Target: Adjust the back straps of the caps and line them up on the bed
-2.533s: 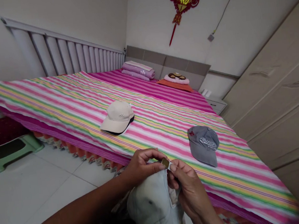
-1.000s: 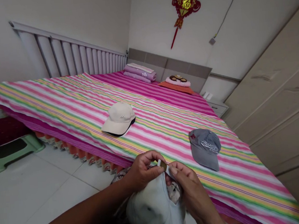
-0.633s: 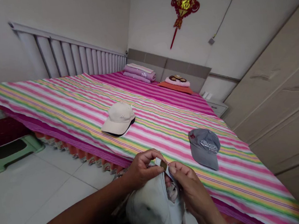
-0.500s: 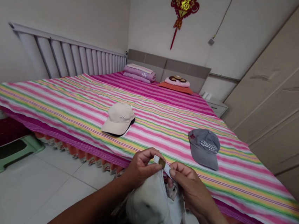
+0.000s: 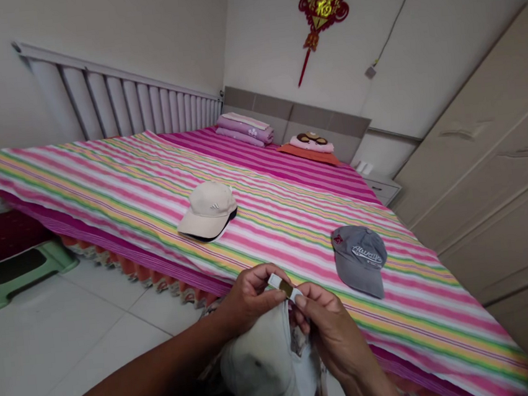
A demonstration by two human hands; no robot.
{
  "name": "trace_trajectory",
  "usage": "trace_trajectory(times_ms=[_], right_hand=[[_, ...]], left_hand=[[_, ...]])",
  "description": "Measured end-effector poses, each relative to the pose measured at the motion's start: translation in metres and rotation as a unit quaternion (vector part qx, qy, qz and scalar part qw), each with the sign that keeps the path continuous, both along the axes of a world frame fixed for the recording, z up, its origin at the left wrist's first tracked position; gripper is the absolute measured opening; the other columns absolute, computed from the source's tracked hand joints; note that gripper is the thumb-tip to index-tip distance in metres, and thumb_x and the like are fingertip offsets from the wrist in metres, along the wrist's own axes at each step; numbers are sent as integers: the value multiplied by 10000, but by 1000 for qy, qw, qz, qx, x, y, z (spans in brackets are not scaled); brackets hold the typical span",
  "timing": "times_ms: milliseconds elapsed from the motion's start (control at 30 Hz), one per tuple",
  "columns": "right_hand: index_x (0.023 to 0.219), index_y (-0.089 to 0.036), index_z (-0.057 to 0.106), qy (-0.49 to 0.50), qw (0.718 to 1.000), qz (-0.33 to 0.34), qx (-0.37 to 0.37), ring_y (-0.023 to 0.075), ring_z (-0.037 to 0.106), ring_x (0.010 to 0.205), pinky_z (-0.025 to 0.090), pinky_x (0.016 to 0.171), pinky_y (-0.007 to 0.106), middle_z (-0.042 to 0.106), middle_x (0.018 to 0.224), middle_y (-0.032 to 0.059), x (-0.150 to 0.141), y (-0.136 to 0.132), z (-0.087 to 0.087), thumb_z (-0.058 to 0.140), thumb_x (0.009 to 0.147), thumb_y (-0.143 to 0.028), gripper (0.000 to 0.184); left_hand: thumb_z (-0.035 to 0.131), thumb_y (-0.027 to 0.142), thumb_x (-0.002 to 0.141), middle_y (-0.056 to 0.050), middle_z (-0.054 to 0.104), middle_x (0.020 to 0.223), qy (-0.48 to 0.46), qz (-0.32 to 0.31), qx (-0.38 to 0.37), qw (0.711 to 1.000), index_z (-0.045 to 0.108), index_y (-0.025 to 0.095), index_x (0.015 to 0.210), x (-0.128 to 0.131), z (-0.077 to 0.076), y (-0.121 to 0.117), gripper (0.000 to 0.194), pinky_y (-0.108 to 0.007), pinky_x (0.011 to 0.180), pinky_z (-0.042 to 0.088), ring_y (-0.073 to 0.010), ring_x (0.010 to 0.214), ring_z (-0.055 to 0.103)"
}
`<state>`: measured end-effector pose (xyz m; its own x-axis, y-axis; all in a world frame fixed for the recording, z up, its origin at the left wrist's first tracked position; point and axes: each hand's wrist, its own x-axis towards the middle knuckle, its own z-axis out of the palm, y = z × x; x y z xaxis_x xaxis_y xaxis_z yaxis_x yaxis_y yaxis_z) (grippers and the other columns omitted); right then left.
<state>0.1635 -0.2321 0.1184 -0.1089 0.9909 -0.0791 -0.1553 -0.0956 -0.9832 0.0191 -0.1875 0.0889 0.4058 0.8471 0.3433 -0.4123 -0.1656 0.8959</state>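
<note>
My hands hold a worn white cap [image 5: 256, 367] up at the near edge of the bed, with its crown facing down toward me. My left hand [image 5: 248, 299] pinches the cap's white fabric back strap [image 5: 274, 281]. A small brass strap buckle [image 5: 286, 289] sits on that strap, between my fingertips. My right hand [image 5: 328, 332] grips the strap at the buckle's right side. Part of the cap lies hidden behind my hands. Further along the bed, a beige cap [image 5: 207, 211] and a grey cap [image 5: 359, 260] lie apart, and neither hand touches them.
A pink striped bedsheet [image 5: 104, 188] covers the bed, with folded bedding [image 5: 243, 129] at its head. A green plastic step stool [image 5: 14, 278] stands on the tiled floor at left. A cream wardrobe [image 5: 484, 158] lines the right side, and a radiator [image 5: 129, 105] runs along the left wall.
The buckle has shifted slightly left, and more white strap now shows on its left side. My hands stay close together on the strap.
</note>
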Motion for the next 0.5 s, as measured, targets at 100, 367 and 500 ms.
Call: trace_trajectory(times_ms=[100, 367, 500], right_hand=[[710, -170, 515, -58, 996, -24, 67, 57, 387, 426, 294, 423, 182, 490, 536, -51, 0, -1, 0, 626, 682, -327, 194], [845, -212, 597, -407, 849, -100, 321, 164, 580, 694, 434, 627, 265, 636, 749, 18, -1, -9, 12, 603, 714, -212, 131], [804, -180, 591, -454, 807, -102, 364, 160, 578, 643, 427, 569, 248, 634, 709, 33, -1, -10, 17, 589, 718, -206, 90]], left_hand=[[659, 248, 676, -36, 567, 802, -7, -6, 23, 1000, 620, 148, 839, 1, 3, 1, 195, -274, 769, 374, -159, 844, 514], [649, 378, 661, -34, 549, 795, -114, -124, -134, 976, 541, 146, 765, 9, 6, 1, 277, -241, 624, 370, -116, 673, 499], [652, 311, 669, -8, 504, 665, -27, -149, -139, 979, 547, 107, 689, 4, 9, 2, 230, -209, 566, 326, -79, 582, 438]])
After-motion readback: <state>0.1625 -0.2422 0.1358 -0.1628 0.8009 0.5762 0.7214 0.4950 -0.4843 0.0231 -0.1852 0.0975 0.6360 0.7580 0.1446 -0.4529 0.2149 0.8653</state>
